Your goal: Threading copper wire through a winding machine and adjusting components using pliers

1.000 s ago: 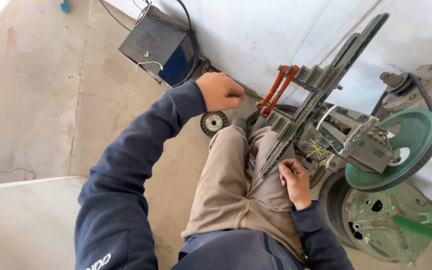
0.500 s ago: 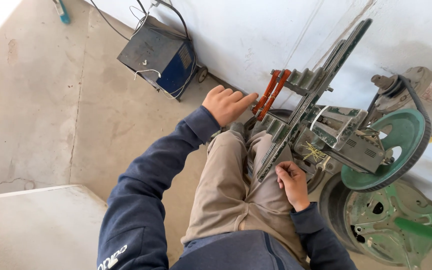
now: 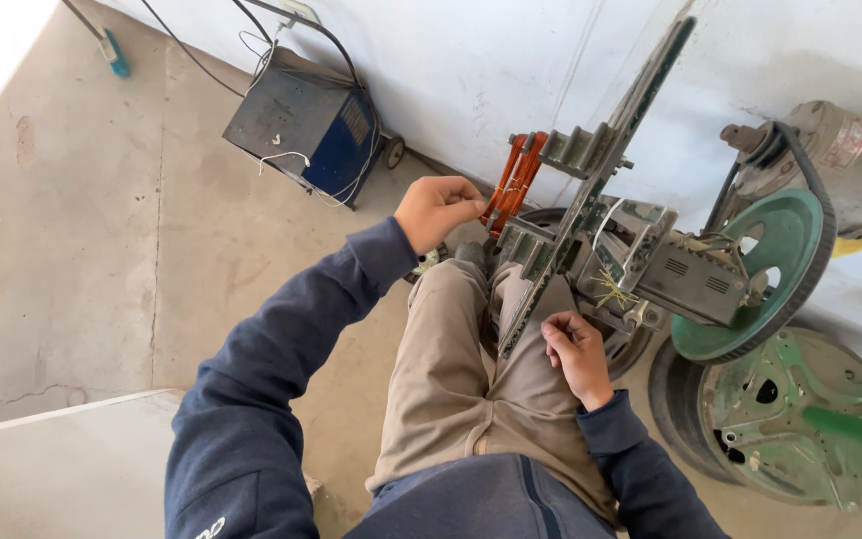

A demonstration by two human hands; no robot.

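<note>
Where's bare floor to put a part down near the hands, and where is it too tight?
Free: concrete floor left of the left hand, between the blue box on wheels and the pale slab. Crowded: the right hand sits against the metal frame, beside the green wheel.

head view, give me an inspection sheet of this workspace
surface: bare concrete floor, stained and cracked
job's things: grey-green metal machine frame with orange handles
clutter: green pulley wheel, green wheel lying below it
grips: left hand closed beside the orange handles; right hand closed at the frame's lower edge
cables: black cables running to a blue box unit
surroundings: white wall, grey motor
</note>
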